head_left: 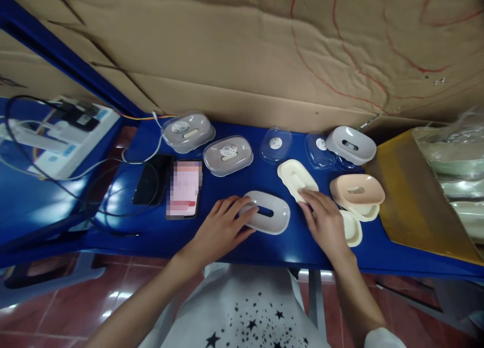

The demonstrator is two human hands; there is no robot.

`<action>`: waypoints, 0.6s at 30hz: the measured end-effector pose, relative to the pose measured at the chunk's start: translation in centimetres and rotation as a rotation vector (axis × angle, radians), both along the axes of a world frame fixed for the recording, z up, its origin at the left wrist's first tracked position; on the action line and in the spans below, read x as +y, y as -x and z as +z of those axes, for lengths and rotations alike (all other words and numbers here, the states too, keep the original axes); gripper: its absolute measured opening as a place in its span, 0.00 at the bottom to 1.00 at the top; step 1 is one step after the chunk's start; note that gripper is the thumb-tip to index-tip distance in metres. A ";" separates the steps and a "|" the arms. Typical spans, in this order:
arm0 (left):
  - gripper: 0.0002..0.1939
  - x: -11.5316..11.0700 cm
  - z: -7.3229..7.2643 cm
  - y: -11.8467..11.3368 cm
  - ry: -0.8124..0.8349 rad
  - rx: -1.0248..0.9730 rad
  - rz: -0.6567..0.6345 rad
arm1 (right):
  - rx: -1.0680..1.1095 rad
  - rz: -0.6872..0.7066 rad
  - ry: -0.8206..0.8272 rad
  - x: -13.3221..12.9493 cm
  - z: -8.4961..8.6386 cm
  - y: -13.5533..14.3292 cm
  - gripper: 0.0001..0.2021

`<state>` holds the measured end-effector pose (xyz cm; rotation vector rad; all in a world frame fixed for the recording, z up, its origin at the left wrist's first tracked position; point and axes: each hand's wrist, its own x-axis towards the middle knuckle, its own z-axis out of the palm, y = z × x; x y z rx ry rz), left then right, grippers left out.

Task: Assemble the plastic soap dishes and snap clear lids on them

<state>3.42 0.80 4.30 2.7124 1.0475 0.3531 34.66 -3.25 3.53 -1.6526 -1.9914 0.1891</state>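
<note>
A pale grey oval soap dish (pixel 278 221) with a long slot in its middle lies near the front edge of the blue table. My left hand (pixel 223 227) grips its left end, fingers over the rim and thumb along the near side. To the right, my right hand (pixel 324 219) pinches the near end of a cream oval tray (pixel 297 176), which lies at a slant. Beside that hand are a peach slotted dish (pixel 357 189) and a smaller cream tray (pixel 351 229). Another cream piece (pixel 366 212) shows under the peach dish.
Two grey dishes with clear lids, one at the back (pixel 188 131) and one nearer (pixel 228 156), stand left of centre. Loose clear lids (pixel 276 145) and a grey dish (pixel 353 143) lie behind. A phone (pixel 185 189), cables, a power strip (pixel 75 141) and a cardboard box (pixel 412 196) flank them.
</note>
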 end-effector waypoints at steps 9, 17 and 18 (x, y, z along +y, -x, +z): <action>0.39 0.7 -1.2 -1.3 0.038 -0.088 0.117 | 0.077 0.244 0.016 -1.4 1.9 1.5 0.18; 0.15 1.1 -0.4 -0.1 0.007 -0.278 0.091 | -0.029 0.097 -0.016 -1.4 -0.3 -1.1 0.17; 0.15 1.1 -0.2 0.0 -0.025 -0.320 0.135 | -0.029 0.112 -0.009 -1.5 -0.3 -1.0 0.17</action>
